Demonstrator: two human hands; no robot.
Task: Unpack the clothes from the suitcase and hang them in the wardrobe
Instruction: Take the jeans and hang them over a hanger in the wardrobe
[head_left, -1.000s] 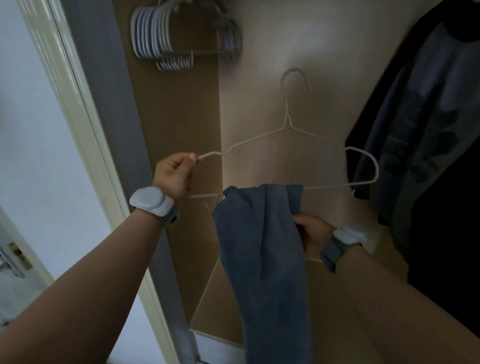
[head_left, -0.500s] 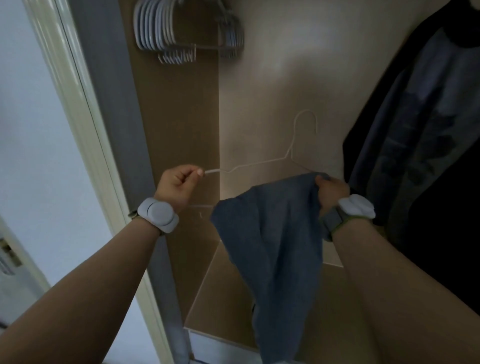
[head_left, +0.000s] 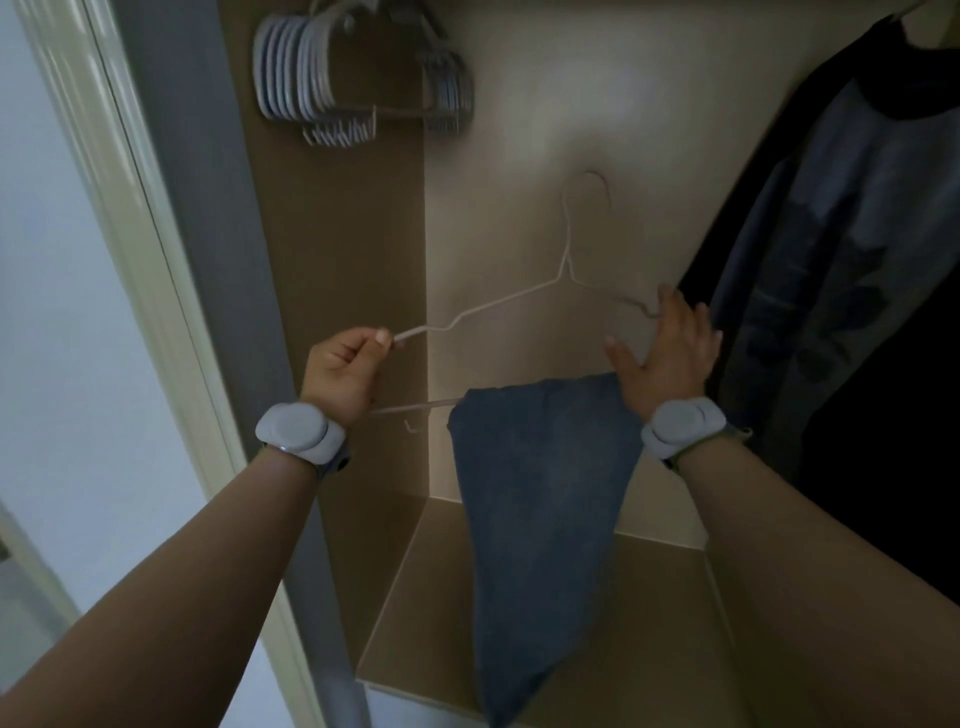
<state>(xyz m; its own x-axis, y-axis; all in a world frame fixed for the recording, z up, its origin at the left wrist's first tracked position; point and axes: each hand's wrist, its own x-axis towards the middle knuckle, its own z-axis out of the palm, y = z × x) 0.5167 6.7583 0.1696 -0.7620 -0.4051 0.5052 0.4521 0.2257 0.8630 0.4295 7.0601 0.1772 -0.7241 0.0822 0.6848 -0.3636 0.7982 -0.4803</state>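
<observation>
**Cloth (head_left: 540, 493) on a hanger (head_left: 566, 270)**

The wardrobe (head_left: 519, 130) has smooth beige walls and a flat floor (head_left: 665, 639), with a pale door frame (head_left: 130, 208) on the left. A dark top (head_left: 841, 260) on the right is cut off by the edge. The right hand (head_left: 665, 353), fingers straight, hides the right end of the thin wire hanger. The left hand (head_left: 343, 369) pinches its left tip. The soft blue cloth drapes over its lower bar, tapering downward.
</observation>
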